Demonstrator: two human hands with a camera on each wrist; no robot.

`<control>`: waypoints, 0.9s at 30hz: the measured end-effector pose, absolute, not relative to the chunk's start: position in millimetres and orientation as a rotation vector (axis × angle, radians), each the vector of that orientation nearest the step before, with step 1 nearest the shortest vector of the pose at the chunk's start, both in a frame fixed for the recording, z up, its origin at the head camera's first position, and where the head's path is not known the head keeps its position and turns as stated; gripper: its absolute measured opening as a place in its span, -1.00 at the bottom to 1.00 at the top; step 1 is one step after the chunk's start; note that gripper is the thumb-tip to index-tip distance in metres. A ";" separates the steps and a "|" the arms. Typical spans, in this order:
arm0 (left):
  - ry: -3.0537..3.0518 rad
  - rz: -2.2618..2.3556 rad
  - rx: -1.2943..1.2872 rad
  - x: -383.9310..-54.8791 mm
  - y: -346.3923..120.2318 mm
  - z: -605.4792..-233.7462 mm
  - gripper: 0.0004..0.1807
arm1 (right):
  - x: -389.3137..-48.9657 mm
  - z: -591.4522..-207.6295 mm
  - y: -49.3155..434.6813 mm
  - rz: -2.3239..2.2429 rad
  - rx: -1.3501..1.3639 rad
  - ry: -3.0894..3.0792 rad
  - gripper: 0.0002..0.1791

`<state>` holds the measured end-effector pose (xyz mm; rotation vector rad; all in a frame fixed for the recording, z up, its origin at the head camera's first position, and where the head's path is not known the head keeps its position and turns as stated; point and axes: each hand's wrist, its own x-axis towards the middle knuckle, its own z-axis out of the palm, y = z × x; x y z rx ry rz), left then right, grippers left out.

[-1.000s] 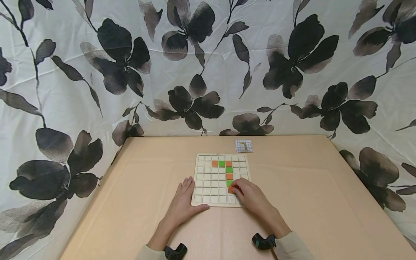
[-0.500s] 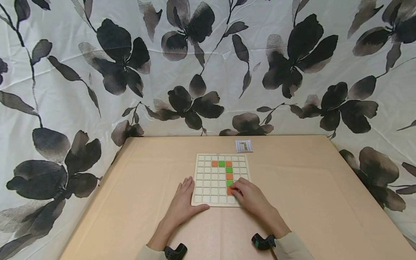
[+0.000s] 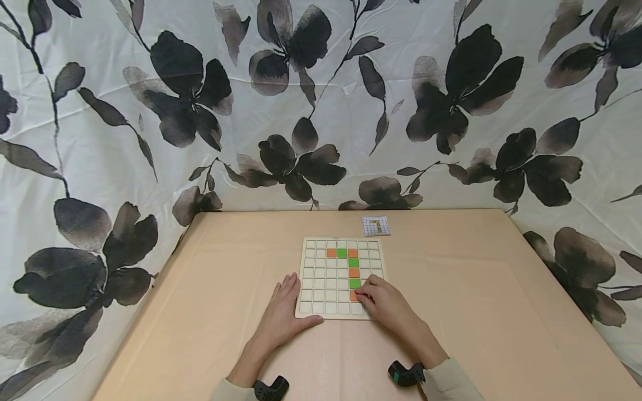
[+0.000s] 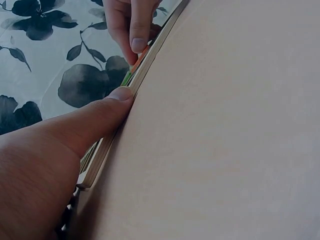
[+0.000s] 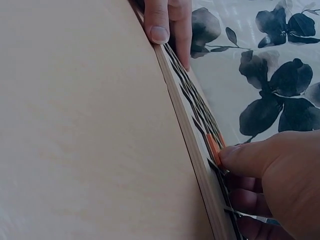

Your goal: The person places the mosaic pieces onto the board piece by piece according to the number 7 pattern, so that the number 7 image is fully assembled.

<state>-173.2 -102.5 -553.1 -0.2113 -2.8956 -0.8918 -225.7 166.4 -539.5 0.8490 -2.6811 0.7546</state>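
A pale wooden grid board lies on the table with orange and green square tiles set in its cells. They form a row near the top and a column running down from it. My right hand pinches the lowest orange tile at its right side. In the right wrist view this orange tile stands slightly proud of the grid, the thumb against it. My left hand steadies the board's left side, fingers extended, with the thumb on the front edge.
A small card printed with a grid and a coloured pattern lies behind the board. The wooden table ends at a floral cloth hanging behind it. Black cameras are strapped to both wrists.
The orange tile in my right hand has gone from tilted over its cell to lying in line below the lowest green one. My left hand has stayed put.
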 end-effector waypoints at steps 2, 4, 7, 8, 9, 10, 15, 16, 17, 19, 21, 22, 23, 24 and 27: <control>-2.892 -0.897 -0.212 -173.1 -102.4 -552.7 0.26 | -225.9 -538.9 166.2 0.760 0.845 -2.683 -0.89; -2.889 -0.898 -0.214 -173.1 -102.4 -552.5 0.26 | -225.9 -538.6 166.4 0.761 0.846 -2.684 -0.89; -2.886 -0.890 -0.216 -173.3 -102.4 -552.9 0.26 | -225.7 -537.9 167.2 0.747 0.866 -2.683 -0.89; -2.887 -0.889 -0.216 -173.2 -102.4 -553.1 0.27 | -225.6 -537.7 167.4 0.741 0.875 -2.683 -0.88; -2.887 -0.887 -0.217 -173.2 -102.5 -553.2 0.27 | -225.6 -537.5 167.7 0.736 0.882 -2.682 -0.88; -2.888 -0.887 -0.216 -173.3 -102.5 -553.3 0.27 | -225.6 -537.3 168.0 0.730 0.890 -2.682 -0.88; -2.885 -0.892 -0.216 -173.5 -101.8 -552.8 0.27 | -225.6 -536.8 168.3 0.721 0.894 -2.680 -0.89; -2.885 -0.892 -0.215 -173.6 -101.5 -552.7 0.27 | -225.4 -536.7 168.2 0.717 0.896 -2.679 -0.89; -2.886 -0.893 -0.214 -173.4 -101.4 -552.4 0.26 | -225.4 -536.9 168.2 0.713 0.896 -2.678 -0.89; -2.889 -0.898 -0.210 -173.0 -101.2 -552.0 0.26 | -225.1 -537.0 168.0 0.703 0.899 -2.675 -0.89; -2.892 -0.897 -0.209 -172.6 -101.2 -551.7 0.26 | -224.6 -536.8 167.9 0.699 0.903 -2.673 -0.90; -2.893 -0.894 -0.209 -172.4 -101.3 -551.6 0.26 | -224.4 -536.7 167.7 0.698 0.904 -2.672 -0.90; -2.895 -0.893 -0.209 -172.2 -101.4 -551.3 0.26 | -224.2 -536.6 167.6 0.698 0.902 -2.673 -0.90; -2.896 -0.891 -0.210 -172.0 -101.5 -551.1 0.26 | -223.9 -536.2 167.3 0.700 0.900 -2.674 -0.90; -2.897 -0.893 -0.214 -171.7 -101.7 -550.5 0.26 | -223.2 -535.2 166.4 0.709 0.885 -2.682 -0.90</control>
